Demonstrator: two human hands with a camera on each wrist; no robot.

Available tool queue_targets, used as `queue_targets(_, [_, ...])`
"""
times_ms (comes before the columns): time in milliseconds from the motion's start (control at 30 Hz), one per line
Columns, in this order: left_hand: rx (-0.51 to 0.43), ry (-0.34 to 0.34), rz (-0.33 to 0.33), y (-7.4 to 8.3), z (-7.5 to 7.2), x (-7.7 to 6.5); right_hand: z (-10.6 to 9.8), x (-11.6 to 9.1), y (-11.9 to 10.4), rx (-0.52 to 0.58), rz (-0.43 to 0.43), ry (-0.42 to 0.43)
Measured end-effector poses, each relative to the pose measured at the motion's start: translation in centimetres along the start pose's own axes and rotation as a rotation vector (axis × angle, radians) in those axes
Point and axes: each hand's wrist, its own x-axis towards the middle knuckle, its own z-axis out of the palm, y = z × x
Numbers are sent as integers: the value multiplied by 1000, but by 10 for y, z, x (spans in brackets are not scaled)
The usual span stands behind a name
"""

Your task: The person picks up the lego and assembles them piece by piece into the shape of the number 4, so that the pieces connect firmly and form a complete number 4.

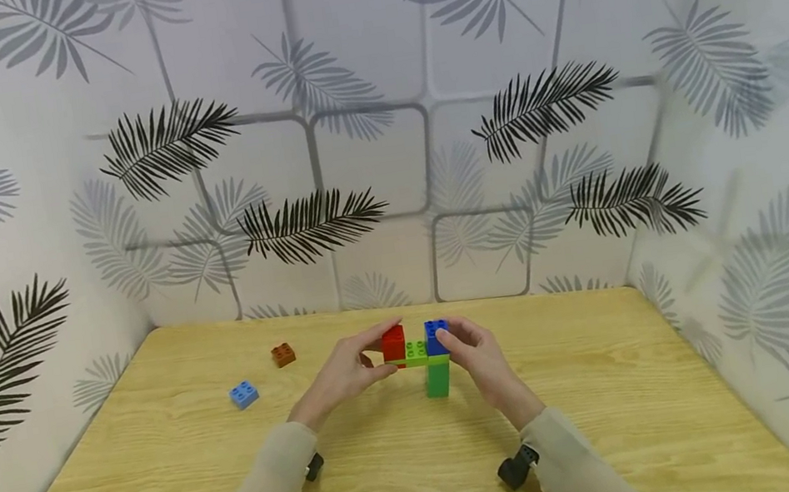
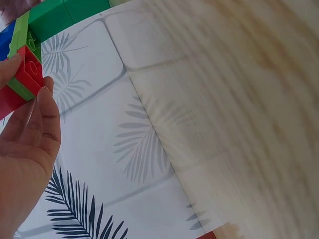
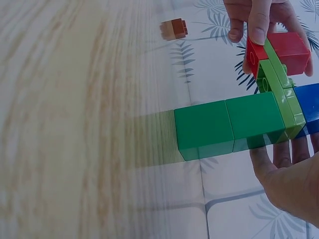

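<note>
A small brick structure stands on the table: a column of two green bricks (image 3: pixel 204 130) carries lime green plates (image 1: pixel 415 351) that reach out to the left. On the column end sits a blue brick (image 1: pixel 438 342). At the overhanging end, a red brick (image 1: pixel 393 345) lies on the lime plates, and a second red piece (image 3: pixel 254 54) is under them, its hollow underside showing in the left wrist view. My left hand (image 1: pixel 341 378) pinches this red end between thumb and fingers. With thumb and fingers, my right hand (image 1: pixel 486 361) grips the blue brick from the right.
On the left of the wooden table (image 1: pixel 170 479) lie a light blue brick (image 1: pixel 244 395) and, farther back, a brown-orange brick (image 1: pixel 284 355). Behind the table rises a wall (image 1: pixel 368 166) with a leaf pattern, and patterned panels flank both sides.
</note>
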Motion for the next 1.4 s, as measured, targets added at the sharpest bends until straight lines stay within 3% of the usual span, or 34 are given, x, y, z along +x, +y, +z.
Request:
queue_targets(233, [-39,31,-79,-2,-7,-4,0,1,3,2,-9,-7])
queue_targets(500, [-10,48,-162,-8,-19,-10,-1,1,1,-5,-2,-4])
queue_targets(667, [-81,71,-184,-13,-30,-13,-1,0,0,-8,0,-2])
queue_targets(833, [-167,149,-256,-25,-40,-17,-1,-1,0,1,-7,-6])
queue_targets(1400, [-244,395,-526,-67,-73,-29,1,-2,0,0,-6,12])
